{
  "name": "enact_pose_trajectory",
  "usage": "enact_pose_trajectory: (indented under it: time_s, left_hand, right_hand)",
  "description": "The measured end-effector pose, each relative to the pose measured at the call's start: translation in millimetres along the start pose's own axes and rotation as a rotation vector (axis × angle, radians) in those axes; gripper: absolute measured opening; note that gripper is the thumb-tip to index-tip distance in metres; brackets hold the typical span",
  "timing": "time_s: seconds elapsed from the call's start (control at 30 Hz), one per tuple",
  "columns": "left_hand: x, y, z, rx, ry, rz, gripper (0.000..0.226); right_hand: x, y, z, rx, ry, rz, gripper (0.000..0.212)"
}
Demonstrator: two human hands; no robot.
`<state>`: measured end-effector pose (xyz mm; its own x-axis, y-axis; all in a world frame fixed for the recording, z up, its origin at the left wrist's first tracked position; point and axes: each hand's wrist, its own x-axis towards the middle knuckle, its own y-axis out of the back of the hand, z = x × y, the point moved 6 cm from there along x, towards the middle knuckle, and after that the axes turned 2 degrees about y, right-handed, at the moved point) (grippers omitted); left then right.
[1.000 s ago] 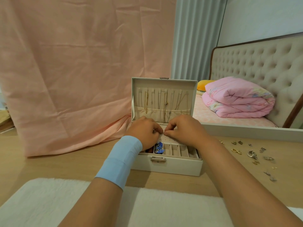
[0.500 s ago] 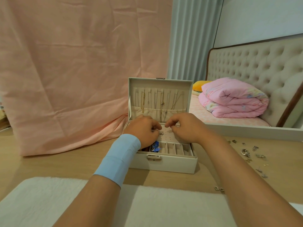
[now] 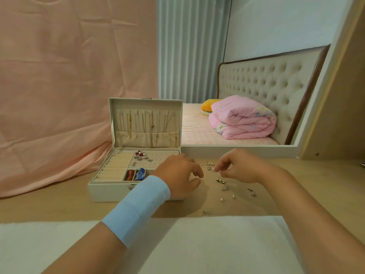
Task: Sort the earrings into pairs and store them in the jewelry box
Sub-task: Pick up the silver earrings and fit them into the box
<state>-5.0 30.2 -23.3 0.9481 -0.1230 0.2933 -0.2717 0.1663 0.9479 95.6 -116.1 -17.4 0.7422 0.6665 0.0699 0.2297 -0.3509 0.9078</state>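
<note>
Cream-coloured jewelry box [image 3: 110,189] stands on the counter [image 3: 306,175] at nine o'clock from my view's centre, lid upright and open; necklaces [image 3: 150,127] hang inside the lid. In the tray, a few stored earrings [image 3: 141,156] sit at the far left of the perforated panel; ring rolls fill the side at nine o'clock of it, and two small compartments at six o'clock hold red and blue items.

The loose earrings [image 3: 221,180] lie scattered on the counter at three o'clock of the box, between and below the hands. The left hand [image 3: 177,175], with a pale blue wristband [image 3: 136,208], hovers over the box's right front corner; its fingers are loosely curled and hold nothing that I can see. The right hand [image 3: 241,169] reaches down at three o'clock of the left; its fingers [image 3: 217,168] come together right at a small stud [image 3: 211,169], and I cannot tell whether they grip it or only touch it.

A white mat [image 3: 197,244] lies at six o'clock; pink cloth [image 3: 69,76] hangs at ten o'clock.
</note>
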Motion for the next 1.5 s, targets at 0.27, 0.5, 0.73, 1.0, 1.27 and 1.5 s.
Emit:
enact_pose_trajectory:
  time_s: [0.27,0.5,0.73,1.0,1.27,1.5]
  left_hand:
    - [33,-32,44,0.02,0.085,-0.075,0.029]
    - [49,-65,46,-0.084,0.26,-0.102,0.026]
    - [47,-70,40,-0.184,0.309,-0.036,0.014]
    - [43,-47,28,-0.417,0.382,0.082,0.004]
    - [27,-7,3,-0.454,0.352,0.096,0.005]
    - [7,32,-46,-0.534,0.324,0.111,0.004]
  right_hand:
    - [-13,-16,40,0.024,-0.112,-0.023,0.018]
    - [-11,-22,45,0.016,-0.096,-0.04,0.012]
    - [-5,-27,51,0.098,-0.092,-0.055,0.008]
    - [-15,-19,33,0.373,-0.064,0.032,0.005]
    - [-11,-13,-1,0.587,0.011,0.146,0.013]
    - [6,-7,-47,0.65,0.105,0.183,0.013]
